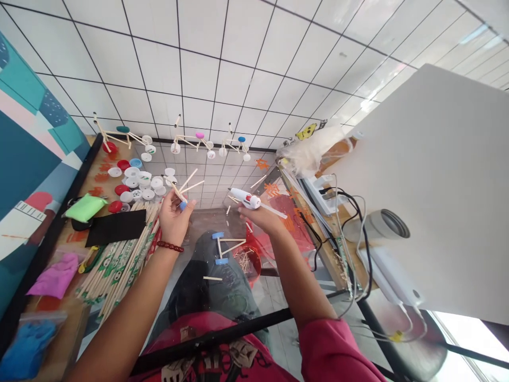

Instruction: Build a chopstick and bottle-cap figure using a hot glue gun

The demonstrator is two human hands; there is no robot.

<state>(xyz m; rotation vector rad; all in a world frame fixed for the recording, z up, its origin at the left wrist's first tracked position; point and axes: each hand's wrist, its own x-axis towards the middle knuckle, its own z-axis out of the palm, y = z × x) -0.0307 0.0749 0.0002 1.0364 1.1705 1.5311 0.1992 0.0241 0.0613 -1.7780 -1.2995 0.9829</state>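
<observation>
My left hand [175, 216] pinches a small wooden stick frame [186, 187], its thin sticks fanning up and to the right, with a blue piece [183, 206] near my thumb. In my right hand [262, 216] is a white hot glue gun [243, 197], its nozzle aimed left toward the frame but apart from it. A clear glue stick [274, 209] sticks out of its rear. Below, between my hands, another stick frame [230, 241] with blue end pieces lies on the glass tabletop [214, 217]. A loose stick [212, 278] lies nearer me.
Left are bottle caps [143, 180], wrapped chopsticks [119, 268], a black sheet [117, 227] and green [85, 207], pink [55, 276] and blue [29, 339] packets. Stick models [194, 140] line the tiled wall. Cables [360, 228] hang right. A red bucket [256, 265] shows beneath the glass.
</observation>
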